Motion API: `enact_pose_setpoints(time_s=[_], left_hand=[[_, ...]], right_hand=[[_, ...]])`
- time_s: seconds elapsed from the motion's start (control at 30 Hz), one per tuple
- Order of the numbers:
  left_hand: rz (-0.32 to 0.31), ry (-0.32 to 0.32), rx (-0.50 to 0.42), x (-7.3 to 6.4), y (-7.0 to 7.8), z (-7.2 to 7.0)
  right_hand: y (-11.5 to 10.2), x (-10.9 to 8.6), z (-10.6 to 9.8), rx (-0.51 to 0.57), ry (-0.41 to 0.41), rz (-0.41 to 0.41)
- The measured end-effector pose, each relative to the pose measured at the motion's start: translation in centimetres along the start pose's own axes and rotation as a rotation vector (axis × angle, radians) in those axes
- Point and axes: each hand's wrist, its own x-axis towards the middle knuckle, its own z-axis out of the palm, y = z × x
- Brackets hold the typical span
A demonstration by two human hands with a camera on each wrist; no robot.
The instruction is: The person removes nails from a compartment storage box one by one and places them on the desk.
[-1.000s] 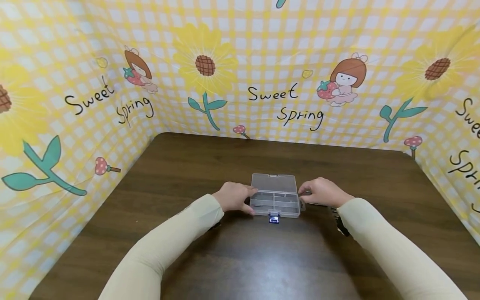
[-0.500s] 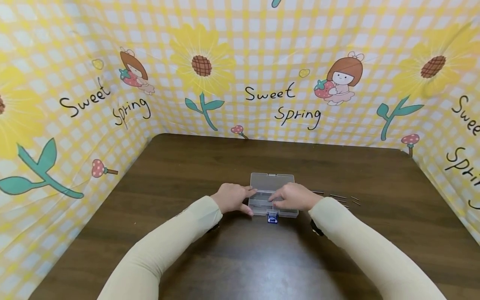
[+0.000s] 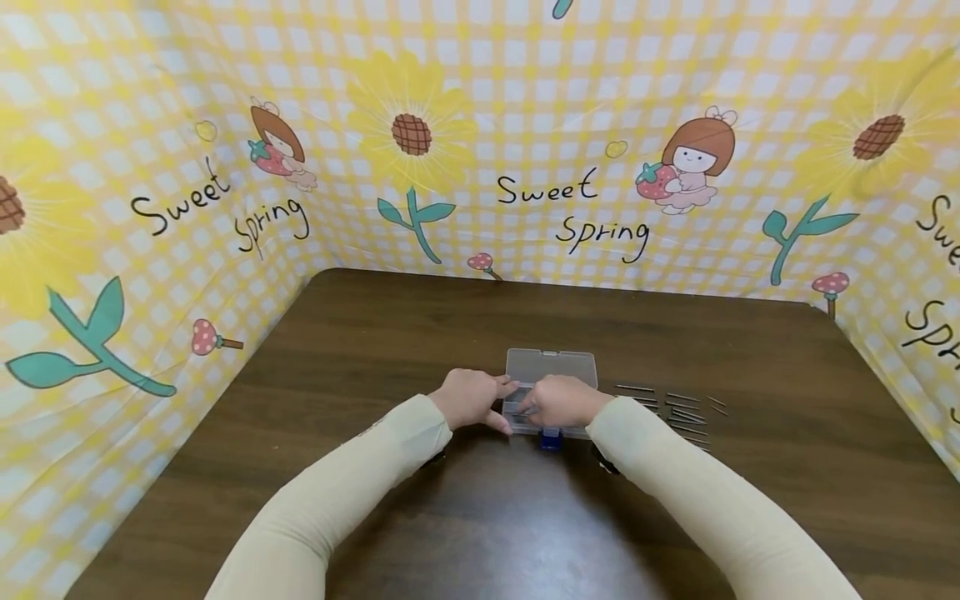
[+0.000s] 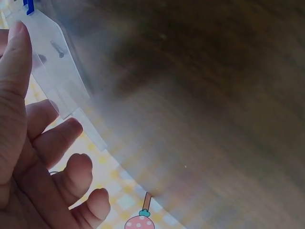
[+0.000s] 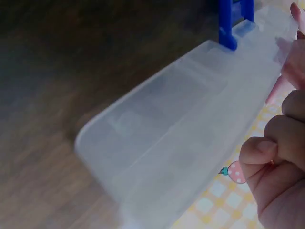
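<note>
A clear plastic compartment box [image 3: 525,429] lies on the table with its lid [image 3: 553,368] folded back and a blue latch [image 3: 551,440] at its front. My left hand [image 3: 471,396] holds the box's left end, thumb at the front and fingers farther back. Over the left compartments reaches my right hand [image 3: 566,400], its outer fingers curled in the right wrist view; its fingertips are hidden, so whatever they hold cannot be made out. Through the box wall in the left wrist view, a small dark nail-like piece [image 4: 58,49] shows.
Several thin metal nail-like pieces [image 3: 682,414] lie on the brown wooden table [image 3: 405,325] right of the box, partly behind the right sleeve [image 3: 675,467]. A yellow checked cloth [image 3: 450,208] with printed flowers rises around the table's back and sides.
My right hand has moved left from the box's right side to its left compartments, uncovering the metal pieces on the table. The left hand stays at the box's left end.
</note>
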Motion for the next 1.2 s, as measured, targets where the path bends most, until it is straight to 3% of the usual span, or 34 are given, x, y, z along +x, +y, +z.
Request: enact_pose_setpoints(time_s=[0.27, 0.57, 0.8, 1.2], left_hand=[[0.016, 0.006, 0.006, 0.0, 0.2, -0.4], [0.022, -0.002, 0.022, -0.1, 0.4, -1.0], [0.03, 0.005, -0.03, -0.3, 0.1, -0.5], [0.038, 0.009, -0.036, 0.0, -0.1, -0.3]], right_hand=[[-0.4, 0.6, -0.2, -0.018, -0.062, 0.01], [-0.9, 1.0, -0.1, -0.074, -0.028, 0.054], [-1.3, 1.7, 0.4, -0.17, 0.025, 0.037], [-1.9, 1.9, 0.3, -0.35, -0.028, 0.007]])
